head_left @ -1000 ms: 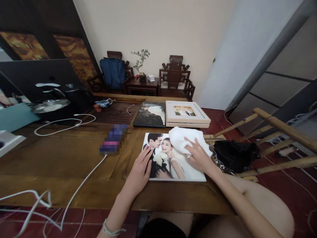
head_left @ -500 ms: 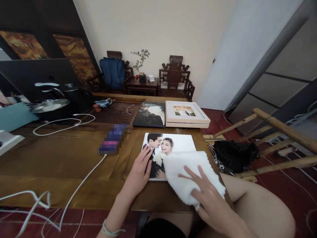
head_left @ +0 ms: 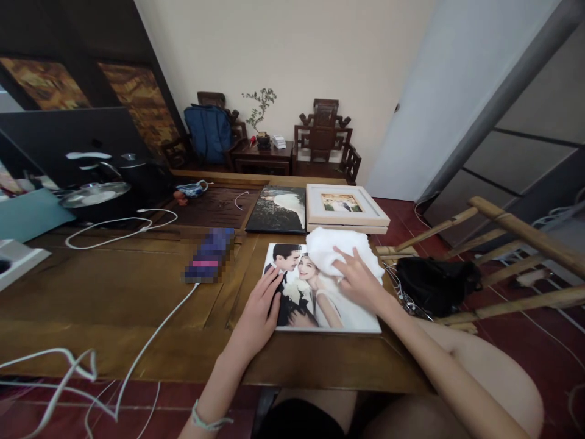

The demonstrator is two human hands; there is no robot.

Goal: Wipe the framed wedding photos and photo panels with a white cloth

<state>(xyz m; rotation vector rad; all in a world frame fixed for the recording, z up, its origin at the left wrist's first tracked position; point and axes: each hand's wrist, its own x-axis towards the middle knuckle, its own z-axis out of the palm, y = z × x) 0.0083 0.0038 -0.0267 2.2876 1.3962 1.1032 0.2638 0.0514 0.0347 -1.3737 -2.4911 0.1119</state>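
Note:
A wedding photo panel (head_left: 338, 311) with a glossy face lies flat near the table's front right corner. My left hand (head_left: 260, 305) rests on its left edge, fingers stretched out and holding nothing. Over the panel's upper right part lies a fluffy white cloth (head_left: 365, 244). My right hand (head_left: 359, 277) presses on this cloth with spread fingers and has hold of it; some fingertips are sunk in the folds. The cloth covers the panel's far right corner and reaches past its edge.
Behind the panel lie a dark photo panel (head_left: 278, 209) and pale wooden frames (head_left: 350, 222), stacked. A phone (head_left: 210, 255) with a white cable (head_left: 159, 332) is to the left. A pot (head_left: 95, 196) stands farther left. A bamboo chair (head_left: 525, 244) is at the right.
My right hand has slid the white cloth away from me and slightly left, from the panel's near right corner to its far right part. My left hand stays in place.

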